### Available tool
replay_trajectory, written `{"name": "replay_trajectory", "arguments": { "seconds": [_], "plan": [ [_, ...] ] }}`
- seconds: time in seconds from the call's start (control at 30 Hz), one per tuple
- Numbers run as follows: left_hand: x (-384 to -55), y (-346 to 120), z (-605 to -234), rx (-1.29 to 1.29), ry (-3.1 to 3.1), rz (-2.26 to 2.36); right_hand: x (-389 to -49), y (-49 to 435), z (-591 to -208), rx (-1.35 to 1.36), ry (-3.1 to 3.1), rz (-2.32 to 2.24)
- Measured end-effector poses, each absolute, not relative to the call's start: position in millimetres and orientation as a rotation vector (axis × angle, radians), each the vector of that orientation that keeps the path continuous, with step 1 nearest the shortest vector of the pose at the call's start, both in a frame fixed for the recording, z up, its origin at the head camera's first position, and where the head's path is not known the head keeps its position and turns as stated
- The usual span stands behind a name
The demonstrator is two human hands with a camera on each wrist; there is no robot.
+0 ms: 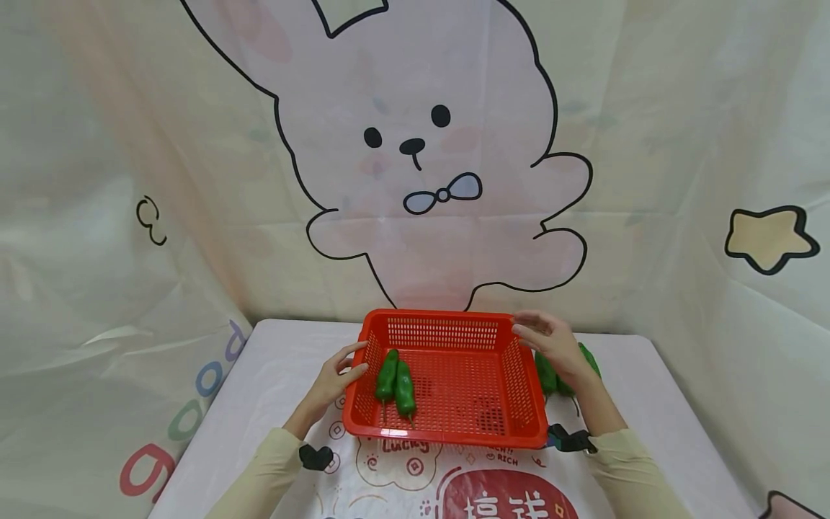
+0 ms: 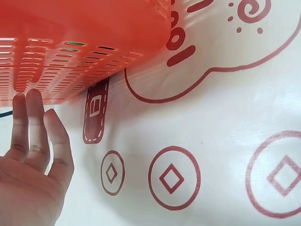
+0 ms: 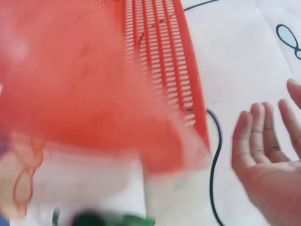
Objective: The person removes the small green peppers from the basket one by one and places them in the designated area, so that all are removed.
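A red plastic basket (image 1: pixel 447 435) with slotted walls stands in the middle of the head view. Two green peppers (image 1: pixel 405 389) lie inside it, toward its left side. My left hand (image 1: pixel 331 382) is at the basket's left wall; in the left wrist view, its slightly bent fingers (image 2: pixel 35 127) reach the slotted outer wall. Beside the right rim is my right hand (image 1: pixel 551 344), and the right wrist view shows its fingers (image 3: pixel 257 136) spread loosely, apart from the basket. More green peppers (image 1: pixel 546 375) lie right of the basket, partly hidden by my right hand and forearm.
A white tablecloth (image 1: pixel 305 339) with red printed figures covers the table. Behind it hangs a pale curtain (image 1: pixel 259 180) with a cartoon animal. A dark cable (image 3: pixel 215 165) runs past the basket in the right wrist view. Black straps (image 1: pixel 315 458) are at both wrists.
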State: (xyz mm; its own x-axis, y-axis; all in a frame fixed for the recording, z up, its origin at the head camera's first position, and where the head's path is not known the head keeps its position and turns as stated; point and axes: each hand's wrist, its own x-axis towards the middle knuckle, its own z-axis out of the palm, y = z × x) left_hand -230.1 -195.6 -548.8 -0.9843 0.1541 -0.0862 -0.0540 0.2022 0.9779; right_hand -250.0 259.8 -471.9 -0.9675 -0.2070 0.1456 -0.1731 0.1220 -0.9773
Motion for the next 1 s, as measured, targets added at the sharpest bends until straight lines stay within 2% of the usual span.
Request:
{"name": "replay_trajectory", "arguments": {
  "seconds": [0.43,1.0],
  "plan": [
    [-230,-196,-549,0.112,2.269,1.909,-263,224,-465,-0.524,2.24,-2.017],
    [-231,-196,-550,0.108,2.271,1.911,-279,183,-481,-0.603,2.25,-1.922]
  ]
}}
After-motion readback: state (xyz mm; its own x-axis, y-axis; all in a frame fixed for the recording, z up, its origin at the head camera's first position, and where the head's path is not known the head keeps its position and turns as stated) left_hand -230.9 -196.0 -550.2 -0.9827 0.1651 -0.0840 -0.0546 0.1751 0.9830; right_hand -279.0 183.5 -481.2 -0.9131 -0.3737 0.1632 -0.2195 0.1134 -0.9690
